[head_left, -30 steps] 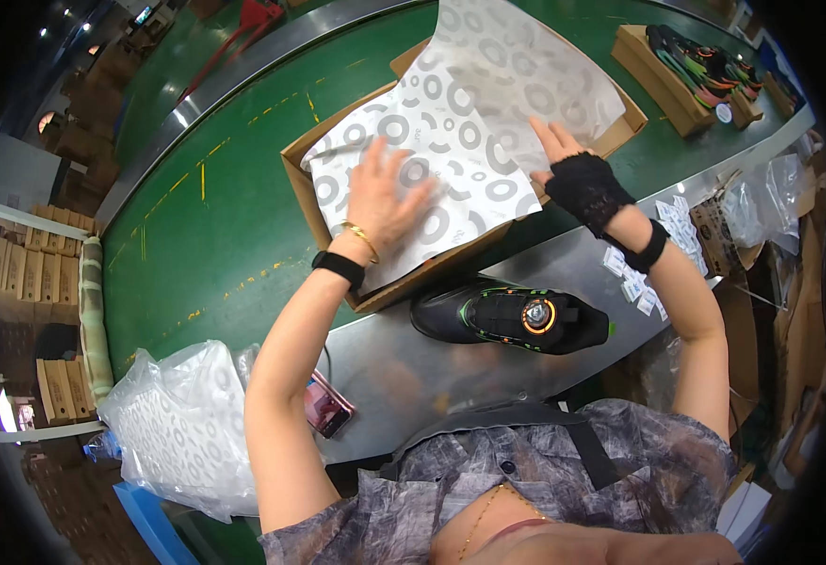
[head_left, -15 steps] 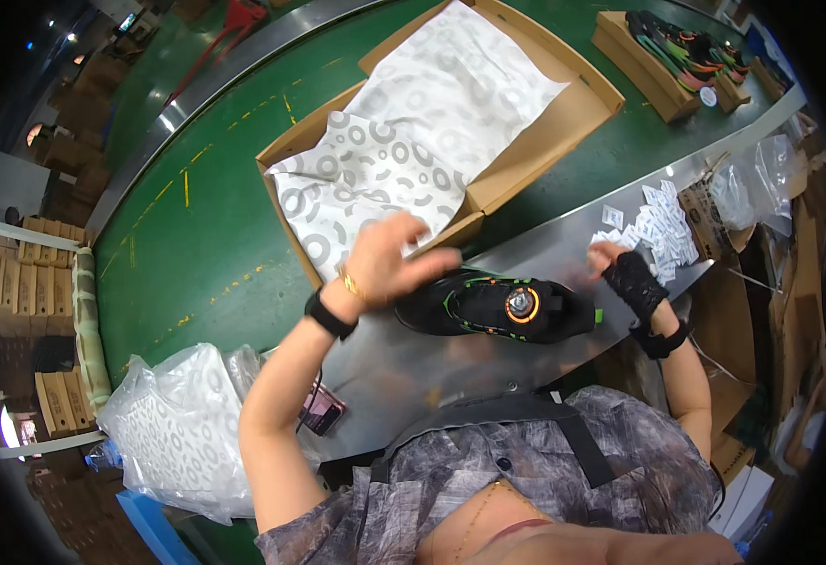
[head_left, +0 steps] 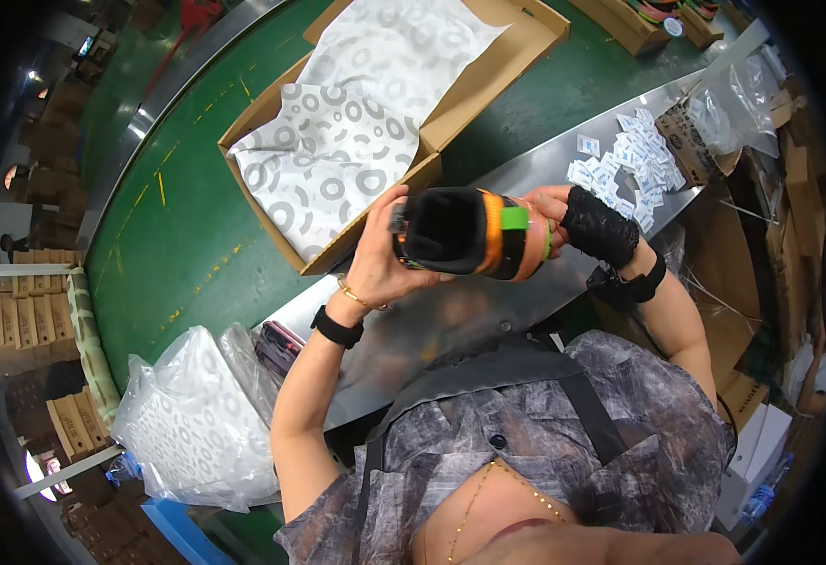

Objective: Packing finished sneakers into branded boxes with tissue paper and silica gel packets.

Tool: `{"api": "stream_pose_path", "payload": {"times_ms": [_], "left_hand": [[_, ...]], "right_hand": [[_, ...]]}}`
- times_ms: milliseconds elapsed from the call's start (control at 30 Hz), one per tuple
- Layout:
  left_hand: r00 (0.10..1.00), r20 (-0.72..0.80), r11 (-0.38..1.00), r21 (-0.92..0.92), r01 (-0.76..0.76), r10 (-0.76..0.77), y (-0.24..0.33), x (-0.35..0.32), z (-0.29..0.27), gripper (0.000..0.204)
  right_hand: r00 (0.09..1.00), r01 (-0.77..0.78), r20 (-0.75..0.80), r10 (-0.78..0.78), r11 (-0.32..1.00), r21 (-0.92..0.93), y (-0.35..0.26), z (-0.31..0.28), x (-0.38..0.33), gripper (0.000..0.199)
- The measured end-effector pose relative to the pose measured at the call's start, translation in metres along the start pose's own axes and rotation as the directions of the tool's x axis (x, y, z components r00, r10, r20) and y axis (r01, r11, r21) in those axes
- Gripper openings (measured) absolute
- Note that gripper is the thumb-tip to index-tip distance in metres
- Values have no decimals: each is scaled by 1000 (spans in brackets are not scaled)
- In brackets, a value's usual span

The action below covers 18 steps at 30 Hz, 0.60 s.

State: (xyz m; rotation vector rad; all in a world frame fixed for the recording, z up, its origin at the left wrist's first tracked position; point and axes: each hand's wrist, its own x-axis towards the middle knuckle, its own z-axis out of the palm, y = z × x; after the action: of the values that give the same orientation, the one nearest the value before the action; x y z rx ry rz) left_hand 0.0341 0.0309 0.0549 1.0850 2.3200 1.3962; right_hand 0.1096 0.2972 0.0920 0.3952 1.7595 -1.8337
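Note:
Between my two hands is a black shoe [head_left: 444, 230] with orange trim and a green heel tab, lifted above the metal ledge and tilted so its heel and dark collar opening show. My left hand [head_left: 381, 252] is wrapped round one side of it. On the heel and sole side, my right hand [head_left: 564, 215], in a black fingerless lace glove, grips it. Just beyond lies an open cardboard box [head_left: 484, 118] lined with white patterned tissue paper [head_left: 333, 155], whose near flap spreads over the box's left part.
Small white sachets [head_left: 634, 155] lie piled on the metal ledge [head_left: 432, 330] at right, beside a carton holding clear plastic bags [head_left: 738, 108]. At left are bagged patterned paper [head_left: 187, 424] and a phone [head_left: 278, 347]. More shoes sit in a box [head_left: 625, 24] at far right.
The shoe has left the metal ledge, turned with its heel toward my right hand. Both hands have closed on it. The whole view has shifted slightly.

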Motion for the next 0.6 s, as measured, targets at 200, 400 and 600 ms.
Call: {"api": "stream_pose_path", "payload": {"times_ms": [200, 400, 600], "left_hand": [[962, -74, 815, -551, 179, -262, 20, -21, -28, 70], [872, -252, 699, -702, 134, -420, 19, -20, -62, 53], [763, -103, 240, -968, 70, -638, -25, 32, -122, 49]], "right_hand": [[967, 209, 118, -224, 970, 126, -34, 14, 8, 32], [980, 176, 86, -177, 984, 20, -13, 10, 70, 43], [972, 235, -95, -217, 842, 486, -9, 27, 124, 46]]}}
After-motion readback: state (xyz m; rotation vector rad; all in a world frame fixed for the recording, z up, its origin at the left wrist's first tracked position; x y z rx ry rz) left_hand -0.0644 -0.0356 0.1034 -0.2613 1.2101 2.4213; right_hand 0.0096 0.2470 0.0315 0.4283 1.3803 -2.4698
